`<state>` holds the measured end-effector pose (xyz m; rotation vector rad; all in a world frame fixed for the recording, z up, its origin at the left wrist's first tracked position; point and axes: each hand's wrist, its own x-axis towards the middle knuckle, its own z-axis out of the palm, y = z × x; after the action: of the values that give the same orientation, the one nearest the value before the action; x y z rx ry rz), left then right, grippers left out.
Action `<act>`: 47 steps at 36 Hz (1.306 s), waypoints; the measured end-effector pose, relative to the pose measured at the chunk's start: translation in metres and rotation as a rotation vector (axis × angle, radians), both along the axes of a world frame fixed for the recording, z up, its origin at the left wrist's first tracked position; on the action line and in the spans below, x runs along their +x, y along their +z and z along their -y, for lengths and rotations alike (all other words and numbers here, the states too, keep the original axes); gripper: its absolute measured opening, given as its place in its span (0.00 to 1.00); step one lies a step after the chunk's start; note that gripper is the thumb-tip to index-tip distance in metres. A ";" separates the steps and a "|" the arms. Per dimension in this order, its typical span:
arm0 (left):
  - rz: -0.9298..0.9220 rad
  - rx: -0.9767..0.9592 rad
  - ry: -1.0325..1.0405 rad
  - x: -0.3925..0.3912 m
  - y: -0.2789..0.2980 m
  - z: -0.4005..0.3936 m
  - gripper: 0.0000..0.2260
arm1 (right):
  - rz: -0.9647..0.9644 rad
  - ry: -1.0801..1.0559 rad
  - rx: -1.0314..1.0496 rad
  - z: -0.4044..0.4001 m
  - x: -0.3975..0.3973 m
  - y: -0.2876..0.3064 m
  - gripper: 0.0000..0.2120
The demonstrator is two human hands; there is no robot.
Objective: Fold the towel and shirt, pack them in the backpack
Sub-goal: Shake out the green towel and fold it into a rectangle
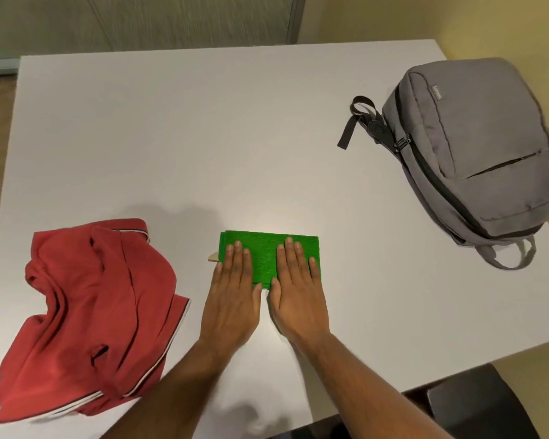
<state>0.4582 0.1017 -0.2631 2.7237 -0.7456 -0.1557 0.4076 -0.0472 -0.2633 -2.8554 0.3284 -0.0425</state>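
A green towel (263, 248) lies folded into a small rectangle near the middle of the white table (203, 137). My left hand (232, 296) and my right hand (298, 293) rest flat on its near half, side by side, fingers stretched out and pressing down. A small tan tag (213, 256) pokes out at the towel's left edge. A red shirt (89, 315) with white-trimmed edges lies crumpled at the near left. A grey backpack (469, 153) lies on its back at the far right, zippers shut, with its top handle pointing left.
The backpack's shoulder strap (514, 258) loops off its lower end near the table's right edge. A dark chair (476, 407) stands below the table's near right corner. A wall and a glass panel lie beyond the far edge.
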 end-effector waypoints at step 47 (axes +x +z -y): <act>-0.137 0.065 -0.715 0.000 0.013 0.207 0.33 | -0.104 -0.609 0.015 0.150 -0.093 0.006 0.32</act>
<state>0.4586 -0.1051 -0.2501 2.3420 -1.6528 -0.5193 0.3144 -0.1968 -0.2569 -2.6347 1.1941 -0.0079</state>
